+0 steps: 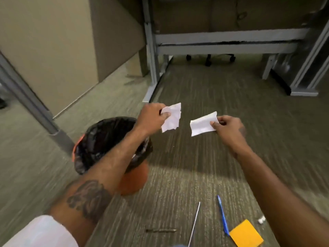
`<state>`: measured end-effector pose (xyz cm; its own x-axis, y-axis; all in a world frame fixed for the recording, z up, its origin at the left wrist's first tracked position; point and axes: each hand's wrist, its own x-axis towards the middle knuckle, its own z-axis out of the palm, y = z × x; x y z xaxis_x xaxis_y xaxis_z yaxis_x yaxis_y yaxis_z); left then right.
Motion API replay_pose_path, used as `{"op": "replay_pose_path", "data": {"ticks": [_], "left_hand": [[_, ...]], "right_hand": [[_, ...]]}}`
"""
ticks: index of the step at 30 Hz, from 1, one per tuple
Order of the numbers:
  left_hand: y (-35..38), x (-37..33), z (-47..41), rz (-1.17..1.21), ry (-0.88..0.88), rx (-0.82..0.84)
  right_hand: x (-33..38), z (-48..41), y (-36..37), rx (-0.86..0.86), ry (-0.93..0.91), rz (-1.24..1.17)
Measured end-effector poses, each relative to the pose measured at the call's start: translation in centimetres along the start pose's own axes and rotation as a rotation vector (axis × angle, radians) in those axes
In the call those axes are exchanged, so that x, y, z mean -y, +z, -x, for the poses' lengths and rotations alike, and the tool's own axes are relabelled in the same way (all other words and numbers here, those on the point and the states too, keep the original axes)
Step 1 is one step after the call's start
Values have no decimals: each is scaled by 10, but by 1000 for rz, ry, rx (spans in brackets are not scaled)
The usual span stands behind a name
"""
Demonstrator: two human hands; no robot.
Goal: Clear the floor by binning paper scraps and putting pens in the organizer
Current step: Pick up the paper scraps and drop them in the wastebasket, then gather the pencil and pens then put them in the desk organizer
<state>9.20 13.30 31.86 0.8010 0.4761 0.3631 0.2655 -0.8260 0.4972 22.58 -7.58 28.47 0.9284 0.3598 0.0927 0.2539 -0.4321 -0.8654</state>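
Note:
My left hand (154, 115) pinches a crumpled white paper scrap (171, 117), held just right of and beyond an orange bin (132, 180) lined with a black bag (99, 138). A second white scrap (203, 123) is gripped by my right hand (227, 126) above the carpet. On the floor near me lie a blue pen (222, 214), a thin silver pen (195, 222), a dark pen (161, 230), a yellow sticky note (246, 233) and a small white scrap (261, 220). No organizer is in view.
A beige cubicle partition (53, 50) with a grey post (32, 106) stands at left. Grey desk legs and rails (153, 50) cross the back, with chair casters (208, 61) beyond. A grey foot (303, 93) sits at right.

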Motion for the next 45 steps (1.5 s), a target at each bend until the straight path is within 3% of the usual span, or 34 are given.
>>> {"op": "replay_pose_path", "data": {"ticks": [8, 15, 19, 23, 30, 33, 37, 45], "left_hand": [[-87, 114, 60, -254, -236, -205], [-74, 168, 105, -335, -328, -174], [-63, 177, 112, -181, -413, -132], [-51, 168, 99, -179, -357, -144], [11, 95, 68, -20, -97, -166], [53, 68, 78, 24, 35, -29], [114, 64, 122, -5, 126, 306], [196, 129, 253, -186, -149, 958]], "right_hand": [[86, 16, 125, 255, -196, 16], [83, 47, 189, 404, -185, 39], [72, 53, 195, 457, -129, -14], [50, 46, 174, 390, -71, -32], [-34, 33, 108, 273, 91, 55], [-87, 43, 79, 232, 164, 109], [-154, 71, 66, 264, 283, 195], [-233, 137, 119, 460, 431, 452]]}}
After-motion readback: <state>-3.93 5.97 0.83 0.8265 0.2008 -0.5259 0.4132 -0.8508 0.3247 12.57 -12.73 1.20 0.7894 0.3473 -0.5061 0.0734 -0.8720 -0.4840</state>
